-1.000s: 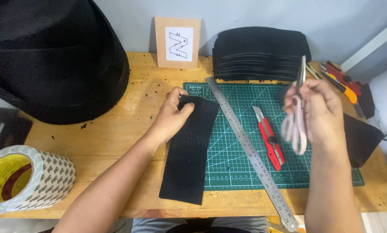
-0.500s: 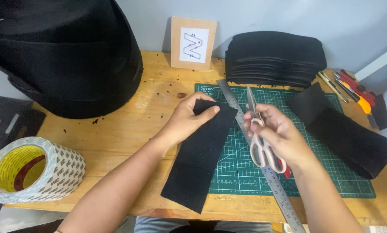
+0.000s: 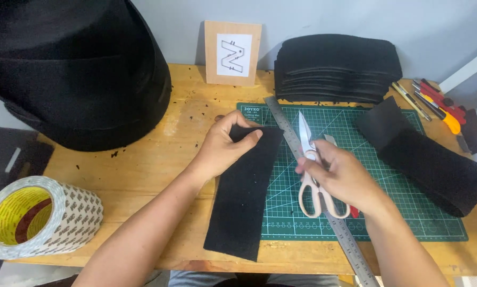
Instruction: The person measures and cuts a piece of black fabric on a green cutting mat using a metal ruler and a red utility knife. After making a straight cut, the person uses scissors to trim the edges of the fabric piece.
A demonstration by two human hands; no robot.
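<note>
A long black felt strip [image 3: 242, 199] lies lengthwise across the left edge of a green cutting mat [image 3: 387, 175], its near end reaching the front edge of the wooden worktop [image 3: 143, 175]. The left hand [image 3: 225, 146] pinches the strip's far end, thumb on top and fingers curled beneath the lifted corner. The right hand [image 3: 342, 178] is closed around pale-handled scissors [image 3: 312, 172], gripping them just above the finger loops; the blades point away, slightly parted, just right of the strip and apart from it. A steel ruler [image 3: 313, 186] runs diagonally under the scissors, from the mat's far-left corner to the near edge of the worktop. Something red, probably a utility knife, shows only as a sliver beneath the right hand. Right of the mat rests a rolled piece of black felt [image 3: 430, 157]; beyond the mat stands a stack of cut felt pieces [image 3: 337, 69]. Far right lie several knives and pens [image 3: 435, 103]. A small wooden plaque [image 3: 233, 53] leans against the wall. A large black felt roll [image 3: 73, 69] fills the far left, and a roll of tape [image 3: 39, 215] sits near left.
</note>
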